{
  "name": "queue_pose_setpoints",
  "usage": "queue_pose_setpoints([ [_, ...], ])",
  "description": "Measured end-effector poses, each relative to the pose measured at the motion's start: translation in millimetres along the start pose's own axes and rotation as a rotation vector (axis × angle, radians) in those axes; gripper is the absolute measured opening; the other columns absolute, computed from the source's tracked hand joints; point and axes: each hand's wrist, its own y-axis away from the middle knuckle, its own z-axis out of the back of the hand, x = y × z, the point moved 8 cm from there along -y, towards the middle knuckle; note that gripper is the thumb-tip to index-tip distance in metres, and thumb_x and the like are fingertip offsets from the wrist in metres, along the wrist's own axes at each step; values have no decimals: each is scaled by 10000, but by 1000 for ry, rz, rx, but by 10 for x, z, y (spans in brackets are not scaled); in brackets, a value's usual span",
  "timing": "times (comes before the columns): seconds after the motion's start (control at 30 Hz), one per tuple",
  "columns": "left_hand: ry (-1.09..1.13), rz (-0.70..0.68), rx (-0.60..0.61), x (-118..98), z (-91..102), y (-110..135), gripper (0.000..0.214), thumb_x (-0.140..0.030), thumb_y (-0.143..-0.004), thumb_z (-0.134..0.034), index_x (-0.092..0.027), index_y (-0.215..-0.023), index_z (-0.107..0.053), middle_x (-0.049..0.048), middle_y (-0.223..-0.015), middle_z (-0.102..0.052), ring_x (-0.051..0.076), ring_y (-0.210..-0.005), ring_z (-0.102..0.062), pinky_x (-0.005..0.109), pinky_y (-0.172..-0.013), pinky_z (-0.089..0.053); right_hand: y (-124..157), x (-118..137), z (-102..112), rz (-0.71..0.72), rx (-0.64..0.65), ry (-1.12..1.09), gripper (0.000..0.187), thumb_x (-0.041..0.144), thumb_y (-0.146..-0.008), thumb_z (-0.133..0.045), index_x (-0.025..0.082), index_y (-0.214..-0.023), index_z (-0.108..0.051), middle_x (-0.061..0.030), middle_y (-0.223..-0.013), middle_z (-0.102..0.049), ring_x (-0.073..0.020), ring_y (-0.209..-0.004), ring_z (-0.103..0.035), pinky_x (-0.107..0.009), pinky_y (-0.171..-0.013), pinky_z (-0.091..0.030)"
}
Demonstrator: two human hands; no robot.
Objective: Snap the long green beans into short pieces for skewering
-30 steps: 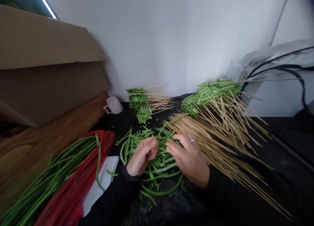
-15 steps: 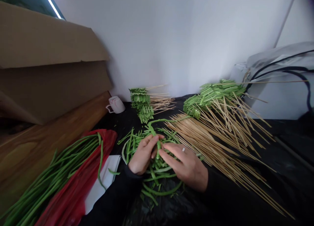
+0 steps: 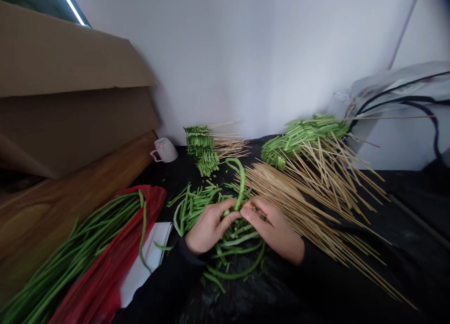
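Note:
A long green bean [image 3: 241,181] is pinched between both hands, its free end curling upward and away from me. My left hand [image 3: 213,224] is closed on it with thumb and fingers. Right beside it, the fingertips of my right hand [image 3: 272,225] are closed on the same bean, almost touching the left thumb. Under and around the hands lies a heap of cut bean pieces [image 3: 197,204], with a few longer lengths [image 3: 239,275] nearer to me. The hands hide the middle of the heap.
Loose bamboo skewers [image 3: 298,197] lie to the right. Behind stand skewered bean stacks [image 3: 200,146] and a bigger skewered pile [image 3: 312,134]. On the left are whole long beans [image 3: 84,239] on a red bag [image 3: 94,267], a white mug [image 3: 165,150] and a cardboard box [image 3: 77,89].
The bean's free end, stretched out to the right before, now curls upright above the hands. My right hand has turned, its fingers drawn in to a pinch close against the left.

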Motion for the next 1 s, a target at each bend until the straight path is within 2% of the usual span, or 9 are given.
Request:
queue_pose_setpoints([
  [0.13,-20,-11,94,-41,-72,17,350,-345,-884,-599,-201,-1203,-601,41,-971,-699,162,-830,-637,242,-764,-461,-10,-172,-5,-157,-10,-101,253,418,-875,-582,173,-815,-597,-3,-730,-622,-128,-659,-570,-254,-609,-449],
  [0.23,-38,21,90,-31,-83,34,459,-380,-810,-684,-178,-1211,-588,-10,-744,-632,123,-614,-535,224,-603,-416,-19,-200,-6,-219,-6,-146,245,388,-876,-565,184,-743,-549,43,-577,-545,-108,-543,-526,-234,-536,-419],
  [0.33,-11,51,85,14,-86,42,487,-384,-760,-730,-173,-1181,-607,-42,-653,-554,101,-544,-448,211,-532,-364,-26,-164,15,-232,-14,-193,246,382,-886,-539,187,-737,-553,57,-517,-520,-107,-489,-522,-226,-497,-410],
  [0.5,-6,14,49,10,-40,24,239,-375,-870,-613,-148,-906,-679,17,-750,-638,127,-671,-558,228,-645,-415,3,31,189,-39,-160,-17,234,361,-882,-563,189,-729,-607,27,-589,-590,-116,-554,-552,-245,-552,-425],
  [0.57,-35,-19,16,-17,-9,18,245,-351,-924,-533,-151,-905,-672,43,-824,-663,151,-774,-600,244,-721,-431,31,136,209,73,-185,54,189,330,-874,-579,191,-757,-628,8,-667,-631,-124,-617,-573,-257,-604,-438],
  [0.63,-92,-44,-3,-38,-2,21,253,-337,-948,-487,-156,-933,-663,57,-851,-664,168,-817,-612,256,-737,-433,43,183,151,128,-138,62,127,312,-851,-611,193,-816,-637,2,-728,-646,-124,-643,-574,-256,-616,-444],
  [0.77,-212,-90,39,-61,-79,41,271,-347,-962,-446,-168,-979,-649,68,-866,-663,182,-796,-622,264,-698,-441,22,86,-28,66,-6,31,83,267,-833,-614,197,-872,-590,29,-702,-596,-103,-578,-519,-225,-535,-413],
  [0.87,-299,-69,35,-16,-93,44,276,-355,-968,-430,-180,-1015,-638,67,-893,-677,185,-817,-641,265,-712,-454,2,-20,-35,11,-37,21,71,260,-853,-579,197,-868,-551,42,-663,-566,-99,-549,-508,-220,-516,-398],
  [1.0,-437,42,-88,119,21,34,258,-374,-955,-463,-180,-1009,-625,67,-919,-698,200,-842,-658,286,-744,-467,13,-83,-3,11,-77,159,198,356,-880,-577,191,-776,-541,36,-620,-555,-104,-527,-503,-239,-515,-372],
])
